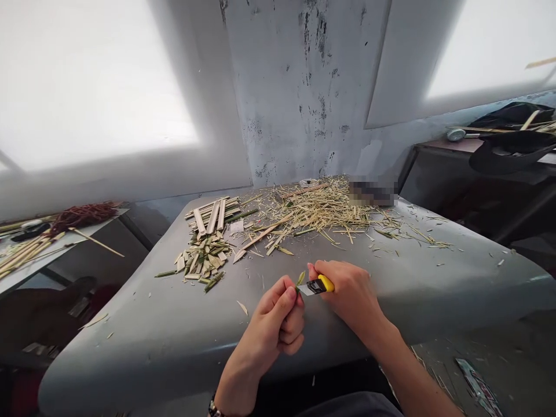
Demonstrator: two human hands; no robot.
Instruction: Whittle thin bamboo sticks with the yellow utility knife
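My left hand (278,321) is closed in a pinch on a small green bamboo piece (300,278) whose tip sticks up above my thumb. My right hand (347,289) is wrapped round a yellow utility knife (319,285), and its blade lies against the bamboo piece. Both hands hover over the near part of the grey table (174,336). Farther back on the left lies a heap of short cut bamboo pieces (203,259), with several longer flat bamboo strips (212,215) behind it.
A wide pile of thin bamboo shavings (321,211) covers the far middle of the table. A side table with sticks and red cord (80,214) stands at the left. A dark bench with a black hat (508,152) is at the right. Scraps litter the floor.
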